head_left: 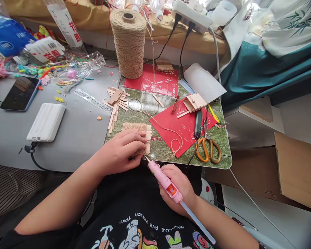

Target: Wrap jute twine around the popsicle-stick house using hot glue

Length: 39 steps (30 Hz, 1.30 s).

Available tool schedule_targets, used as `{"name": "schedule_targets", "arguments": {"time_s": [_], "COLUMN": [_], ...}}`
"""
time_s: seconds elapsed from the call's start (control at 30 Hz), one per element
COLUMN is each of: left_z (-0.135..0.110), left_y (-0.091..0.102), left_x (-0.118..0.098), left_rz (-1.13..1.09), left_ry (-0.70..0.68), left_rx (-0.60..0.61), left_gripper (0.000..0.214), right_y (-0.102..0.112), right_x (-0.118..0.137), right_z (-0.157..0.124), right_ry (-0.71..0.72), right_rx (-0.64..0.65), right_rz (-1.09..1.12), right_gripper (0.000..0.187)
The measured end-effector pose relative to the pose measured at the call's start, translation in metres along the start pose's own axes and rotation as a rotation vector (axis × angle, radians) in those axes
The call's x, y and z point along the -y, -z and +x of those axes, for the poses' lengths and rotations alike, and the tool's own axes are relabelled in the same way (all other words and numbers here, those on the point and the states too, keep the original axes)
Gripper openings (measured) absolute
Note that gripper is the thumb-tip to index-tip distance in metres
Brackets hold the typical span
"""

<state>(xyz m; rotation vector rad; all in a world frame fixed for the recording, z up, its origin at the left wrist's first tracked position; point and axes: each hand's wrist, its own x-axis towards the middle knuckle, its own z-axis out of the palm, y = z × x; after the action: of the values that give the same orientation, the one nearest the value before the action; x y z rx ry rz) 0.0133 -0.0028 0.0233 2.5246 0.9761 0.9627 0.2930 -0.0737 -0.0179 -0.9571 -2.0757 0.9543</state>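
Observation:
My left hand lies on a small panel of popsicle sticks wrapped in jute twine near the front edge of the green mat, fingers curled and pressing on it. A pink hot glue gun is gripped in my right hand, its nozzle touching the panel's near edge. A clear glue stick sticks out of the gun's back. Twine runs from the panel across the mat to a large spool.
Loose popsicle sticks, red paper sheets, orange-handled scissors, a small wooden piece and a power strip lie around. A white power bank and phone sit left; cardboard lies right.

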Motion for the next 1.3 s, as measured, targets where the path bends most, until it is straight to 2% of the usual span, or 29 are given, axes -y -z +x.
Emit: {"name": "schedule_targets", "arguments": {"time_s": [0.2,0.37,0.5,0.77,0.97,1.13,1.3], "left_z": [0.006,0.025,0.041,0.053,0.058,0.062,0.063], "left_y": [0.013,0.023,0.028,0.025,0.027,0.031,0.031], "left_x": [-0.002,-0.006,-0.007,-0.011,-0.004,-0.002,-0.002], "left_rz": [-0.057,-0.002,0.068,0.195,0.123,0.067,0.053], "left_ry": [0.016,0.092,0.111,0.119,0.156,0.237,0.258], "left_rx": [0.133,0.225,0.312,0.293,0.333,0.401,0.410], "left_gripper": [0.028,0.005,0.018,0.030,0.027,0.029,0.024], "right_y": [0.005,0.005,0.006,0.012,0.012,0.008,0.004], "right_x": [0.002,-0.004,-0.006,-0.004,-0.004,-0.004,-0.005], "right_z": [0.003,-0.001,-0.002,-0.002,0.001,0.008,0.010], "right_ry": [0.013,0.066,0.097,0.115,0.098,0.087,0.046], "right_rx": [0.022,0.081,0.096,0.072,0.061,0.032,0.033], "right_rz": [-0.008,0.001,-0.005,0.001,0.033,-0.014,-0.046], "right_gripper": [0.030,0.027,0.029,0.028,0.033,0.027,0.025]}}
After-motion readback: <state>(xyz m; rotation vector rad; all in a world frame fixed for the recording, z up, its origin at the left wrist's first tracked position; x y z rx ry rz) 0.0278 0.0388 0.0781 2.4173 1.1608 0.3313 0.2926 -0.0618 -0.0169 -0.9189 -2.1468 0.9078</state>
